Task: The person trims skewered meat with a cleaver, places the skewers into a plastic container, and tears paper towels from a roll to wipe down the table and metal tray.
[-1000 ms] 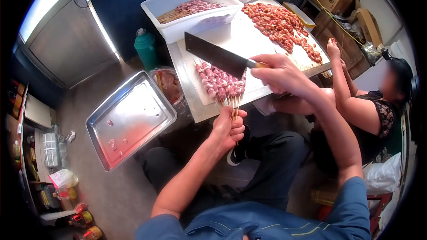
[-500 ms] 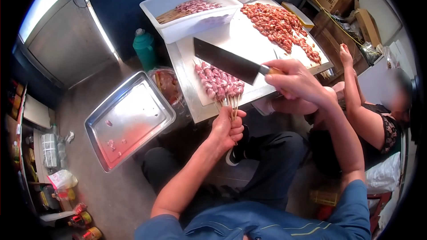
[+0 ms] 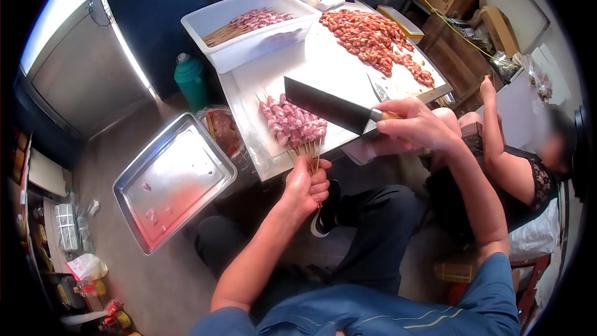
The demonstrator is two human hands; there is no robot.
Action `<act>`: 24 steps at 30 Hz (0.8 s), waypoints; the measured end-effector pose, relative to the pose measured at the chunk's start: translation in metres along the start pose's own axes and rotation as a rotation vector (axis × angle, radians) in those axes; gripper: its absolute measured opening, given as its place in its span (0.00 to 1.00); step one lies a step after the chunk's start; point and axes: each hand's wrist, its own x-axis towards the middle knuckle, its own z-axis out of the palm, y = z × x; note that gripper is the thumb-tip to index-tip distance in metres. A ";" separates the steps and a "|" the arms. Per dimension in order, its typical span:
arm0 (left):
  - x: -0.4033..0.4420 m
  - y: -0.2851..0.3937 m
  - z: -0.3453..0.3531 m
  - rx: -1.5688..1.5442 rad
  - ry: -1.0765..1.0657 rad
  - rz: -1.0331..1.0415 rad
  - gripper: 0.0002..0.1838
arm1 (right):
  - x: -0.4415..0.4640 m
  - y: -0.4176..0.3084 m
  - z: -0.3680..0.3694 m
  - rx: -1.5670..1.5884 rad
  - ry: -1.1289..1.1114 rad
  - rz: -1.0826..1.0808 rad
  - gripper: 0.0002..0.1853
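Observation:
My left hand is closed round the bare ends of a bunch of meat skewers, whose threaded pink meat lies on the white board at the table's near corner. In my right hand is the wooden handle of a cleaver. Its broad dark blade slants over the right part of the skewered meat; whether it touches the meat I cannot tell. A heap of cut red meat spreads over the far side of the board. Behind the skewers stands a white plastic tub with many more meat skewers inside.
Left of the table is a metal tray with a few meat scraps and reddish liquid. A green flask stands by the wall. Another knife lies near the table's right edge. A co-worker sits at the right, one hand raised.
The cleaver has come down slightly relative to the skewers, its tip shifting right across the meat. My left hand keeps its grip. The whole view has shifted a little.

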 end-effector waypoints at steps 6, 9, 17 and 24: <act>0.001 0.001 -0.002 0.051 -0.005 0.015 0.19 | 0.036 -0.015 0.035 0.011 0.057 -0.112 0.22; 0.000 0.001 -0.003 0.038 -0.021 0.001 0.19 | 0.036 -0.006 0.042 -0.160 -0.040 0.001 0.22; 0.003 0.002 -0.004 -0.004 -0.018 -0.012 0.18 | -0.027 0.014 0.001 -0.037 -0.032 0.056 0.22; -0.001 0.004 -0.001 0.025 -0.014 0.005 0.15 | 0.026 -0.018 0.044 -0.054 -0.014 -0.142 0.22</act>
